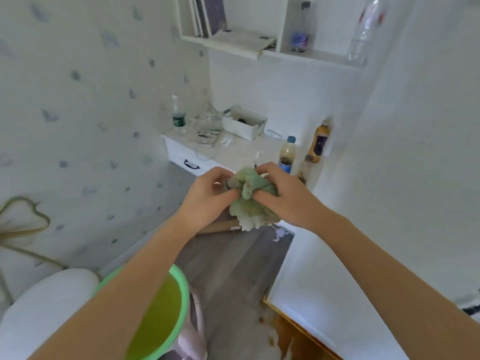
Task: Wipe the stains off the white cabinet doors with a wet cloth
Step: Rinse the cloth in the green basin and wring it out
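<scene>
The green cloth (pixel 249 201) is bunched in mid-air between both hands, left hand (pixel 207 196) and right hand (pixel 283 196) each curled tight round it, probably regathering it into a wiping pad (wringing, perhaps). The green basin (pixel 179 287) sits on the floor below, the white cabinet door (pixel 405 162) just to the right.

wall (pixel 78 100): pale, leaf-patterned | floor (pixel 233 255): grey wood | desk (pixel 233 152): white, drawered | shelf (pixel 259 48): white, above desk

Pale green cloth (pixel 251 201), crumpled, held in mid-air; white cabinet door (pixel 405 141) upright at right
</scene>
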{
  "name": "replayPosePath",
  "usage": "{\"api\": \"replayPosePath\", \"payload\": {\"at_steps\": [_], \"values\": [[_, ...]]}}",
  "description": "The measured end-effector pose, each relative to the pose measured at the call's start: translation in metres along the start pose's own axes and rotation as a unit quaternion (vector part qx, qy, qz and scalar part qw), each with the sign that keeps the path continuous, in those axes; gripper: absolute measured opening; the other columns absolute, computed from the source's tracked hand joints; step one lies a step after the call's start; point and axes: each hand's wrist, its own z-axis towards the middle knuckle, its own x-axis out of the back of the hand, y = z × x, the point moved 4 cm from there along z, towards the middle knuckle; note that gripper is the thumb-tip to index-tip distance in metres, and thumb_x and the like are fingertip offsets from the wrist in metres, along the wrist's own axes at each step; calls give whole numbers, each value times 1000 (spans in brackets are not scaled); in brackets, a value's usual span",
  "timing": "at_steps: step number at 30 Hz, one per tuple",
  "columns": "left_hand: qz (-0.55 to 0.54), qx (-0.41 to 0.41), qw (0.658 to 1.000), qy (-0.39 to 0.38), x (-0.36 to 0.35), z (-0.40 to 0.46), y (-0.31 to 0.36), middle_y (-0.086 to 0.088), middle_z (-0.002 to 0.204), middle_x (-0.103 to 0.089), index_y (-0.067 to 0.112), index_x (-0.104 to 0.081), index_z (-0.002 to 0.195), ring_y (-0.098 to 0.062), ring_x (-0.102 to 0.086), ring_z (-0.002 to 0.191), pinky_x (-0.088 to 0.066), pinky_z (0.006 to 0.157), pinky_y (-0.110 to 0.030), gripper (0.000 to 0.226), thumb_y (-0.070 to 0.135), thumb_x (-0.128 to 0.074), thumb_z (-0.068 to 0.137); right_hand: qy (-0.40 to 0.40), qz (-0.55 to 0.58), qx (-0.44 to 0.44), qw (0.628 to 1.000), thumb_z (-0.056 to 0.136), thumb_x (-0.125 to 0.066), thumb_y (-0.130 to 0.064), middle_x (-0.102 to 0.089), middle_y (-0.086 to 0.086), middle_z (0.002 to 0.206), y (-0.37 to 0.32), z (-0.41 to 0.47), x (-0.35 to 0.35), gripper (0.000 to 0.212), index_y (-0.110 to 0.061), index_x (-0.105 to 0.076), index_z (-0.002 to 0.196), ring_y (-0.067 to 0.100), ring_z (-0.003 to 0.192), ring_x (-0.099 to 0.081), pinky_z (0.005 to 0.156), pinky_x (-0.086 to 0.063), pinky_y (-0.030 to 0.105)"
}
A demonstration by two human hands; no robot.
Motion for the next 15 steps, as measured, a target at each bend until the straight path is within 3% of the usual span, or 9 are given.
{"api": "replayPosePath", "payload": {"at_steps": [1, 4, 10, 15], "values": [[-15, 37, 999, 14, 33, -17, -20, 1, 79, -58, 20, -57, 82, -15, -57, 74, -49, 71, -31, 17, 16, -70, 71, -23, 11, -6, 1000, 90, -57, -28, -64, -3, 101, -13, 10, -39, 26, -29, -46, 113, 12, 87, -62, 76, -53, 29], [-59, 131, 989, 28, 97, -51, -74, -3, 74, -53, 15, -51, 80, -19, -50, 67, -45, 66, -34, 24, 13, -71, 67, -81, 55, -27, 995, 91, -57, -33, -64, -7, 98, -33, 27, -126, 17, -29, -50, 106, 5, 86, -61, 75, -50, 24], [-100, 278, 955, 36, 218, -105, -193, -7, 79, -54, 13, -51, 77, -22, -53, 77, -44, 76, -43, 24, 20, -70, 64, -168, 144, -138, 965, 96, -49, -33, -65, 1, 99, -43, 72, -311, 10, -29, -58, 99, 14, 90, -63, 84, -50, 38], [-176, 385, 903, 67, 262, -132, -289, -11, 85, -58, 12, -49, 85, -23, -60, 75, -53, 79, -43, 21, 7, -69, 81, -163, 169, -228, 945, 101, -38, -24, -61, 0, 94, -24, 90, -418, 20, -19, -57, 105, 12, 84, -59, 64, -43, 14]]}}
